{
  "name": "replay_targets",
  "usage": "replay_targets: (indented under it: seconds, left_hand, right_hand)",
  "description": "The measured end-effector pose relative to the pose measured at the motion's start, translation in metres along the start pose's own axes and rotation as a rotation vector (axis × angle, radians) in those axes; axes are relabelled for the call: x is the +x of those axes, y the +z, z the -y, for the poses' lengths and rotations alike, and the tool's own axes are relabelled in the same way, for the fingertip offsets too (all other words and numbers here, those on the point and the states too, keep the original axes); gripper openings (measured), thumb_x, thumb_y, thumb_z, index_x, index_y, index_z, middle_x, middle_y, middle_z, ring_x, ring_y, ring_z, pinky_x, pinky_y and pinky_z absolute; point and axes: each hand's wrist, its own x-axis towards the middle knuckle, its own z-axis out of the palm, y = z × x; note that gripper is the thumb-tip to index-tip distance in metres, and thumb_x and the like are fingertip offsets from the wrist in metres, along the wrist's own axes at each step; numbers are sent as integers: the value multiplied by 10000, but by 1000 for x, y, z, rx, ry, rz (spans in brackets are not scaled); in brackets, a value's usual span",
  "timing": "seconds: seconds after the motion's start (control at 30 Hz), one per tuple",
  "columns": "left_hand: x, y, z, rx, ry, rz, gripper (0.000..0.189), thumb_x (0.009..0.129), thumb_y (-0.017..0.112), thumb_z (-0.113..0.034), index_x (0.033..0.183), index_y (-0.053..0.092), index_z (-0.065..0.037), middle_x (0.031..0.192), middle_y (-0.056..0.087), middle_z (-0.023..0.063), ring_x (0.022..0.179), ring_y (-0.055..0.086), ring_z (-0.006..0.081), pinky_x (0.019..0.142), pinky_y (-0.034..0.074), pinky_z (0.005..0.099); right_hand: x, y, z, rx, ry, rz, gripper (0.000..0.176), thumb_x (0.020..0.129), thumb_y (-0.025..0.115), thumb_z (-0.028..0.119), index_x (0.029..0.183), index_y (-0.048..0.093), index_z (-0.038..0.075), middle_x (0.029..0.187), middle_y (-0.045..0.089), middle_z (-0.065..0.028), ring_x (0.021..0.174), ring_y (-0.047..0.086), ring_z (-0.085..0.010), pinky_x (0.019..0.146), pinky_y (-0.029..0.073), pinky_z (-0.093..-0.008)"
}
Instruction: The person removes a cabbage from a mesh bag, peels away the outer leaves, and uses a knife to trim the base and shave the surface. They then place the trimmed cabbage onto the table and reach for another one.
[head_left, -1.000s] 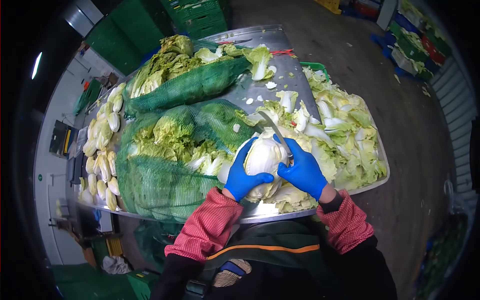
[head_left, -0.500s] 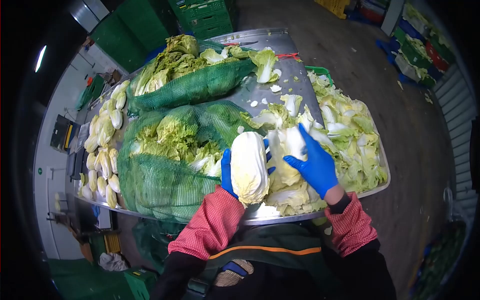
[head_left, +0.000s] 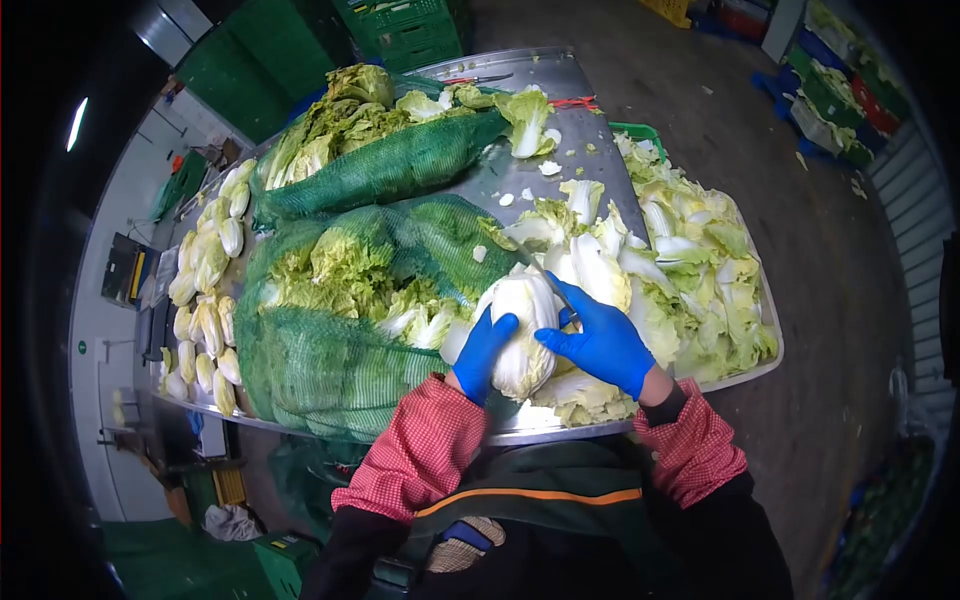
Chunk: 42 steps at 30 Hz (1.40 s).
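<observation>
A pale Chinese cabbage (head_left: 526, 350) is tilted over the near edge of the metal table. My left hand (head_left: 484, 354), in a blue glove, grips it from the left with the thumb along its near side. My right hand (head_left: 602, 342), also gloved, is closed at the cabbage's right side. From it a thin knife (head_left: 548, 277) points up and away along the cabbage; its handle is hidden in the fingers. Loose trimmed leaves (head_left: 590, 268) lie just beyond and beneath my right hand.
Two green net sacks of cabbages (head_left: 330, 370) (head_left: 400, 172) lie on the metal table (head_left: 590, 165). Trimmed cabbages (head_left: 212, 262) line its left end. A bin of leaves (head_left: 765, 335) stands at the right. Another knife (head_left: 480, 79) lies at the far edge.
My right hand has moved in from the leaves to the cabbage, and a knife blade now shows in it. The cabbage has tipped and shifted slightly right; my left thumb now crosses its side.
</observation>
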Motion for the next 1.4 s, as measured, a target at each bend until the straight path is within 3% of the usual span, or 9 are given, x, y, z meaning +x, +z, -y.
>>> replay_targets:
  seconds: [0.3,0.5,0.63,0.8,0.87,0.9,1.0,1.13,1.4]
  left_hand:
    - [11,-2,1,592,196,-12,937,654,866,-271,1381,351,19,1302,496,154,1223,486,254,1045,385,366]
    - [16,-11,8,694,143,-48,904,678,851,-269,1381,361,20,1312,497,164,1202,502,249,1029,398,361]
    - [8,-15,5,360,46,45,825,786,730,-367,1413,336,-4,1328,492,172,1213,505,275,1041,397,392]
    - [5,-18,7,-294,-47,2,852,879,434,-669,1459,294,-61,1413,421,217,1282,446,359,1074,361,473]
    - [5,-8,-3,-567,4,259,846,905,326,-688,1478,255,-70,1452,382,205,1316,398,378,1095,329,493]
    - [7,-6,-7,-559,7,275,875,883,342,-713,1482,252,-82,1469,362,189,1321,389,373,1088,337,497]
    - [12,13,-17,-513,78,331,942,833,374,-765,1489,244,-103,1503,317,164,1333,368,357,1070,353,508]
    - [6,38,-13,-251,80,9,973,821,311,-808,1494,238,-109,1485,342,167,1327,386,358,1089,324,520]
    - [-1,2,5,-65,25,-66,657,960,496,-409,1451,288,-25,1389,456,168,1227,508,306,1028,426,405]
  right_hand:
    - [-3,7,9,23,91,-97,653,759,726,189,1353,468,105,983,666,-166,839,666,-283,759,523,-372]
    - [1,15,-19,118,79,-145,642,748,637,162,1364,458,141,676,600,-119,612,635,-273,568,511,-386]
    - [-2,-8,-28,537,298,-36,542,794,553,63,1333,500,100,783,570,-37,572,581,-102,436,498,-252]
    - [-16,-25,-15,484,304,111,559,822,560,78,1373,469,104,812,584,-52,582,591,-120,447,501,-262]
    - [-13,-40,-14,343,367,49,572,834,603,124,1386,457,103,806,591,-64,611,607,-131,496,517,-281]
    - [-8,-31,-15,-221,107,-178,658,822,708,266,1402,441,106,791,599,-88,667,625,-142,611,528,-304]
    - [-7,-21,0,-171,18,-234,782,769,760,419,1407,434,106,812,605,-117,697,624,-152,697,520,-316]
    - [2,-14,17,613,205,145,587,881,684,337,1394,468,151,884,607,-2,687,564,-66,550,474,-223]
    - [0,-2,6,220,74,-3,648,854,705,347,1414,438,157,797,632,-88,724,624,-114,610,500,-275]
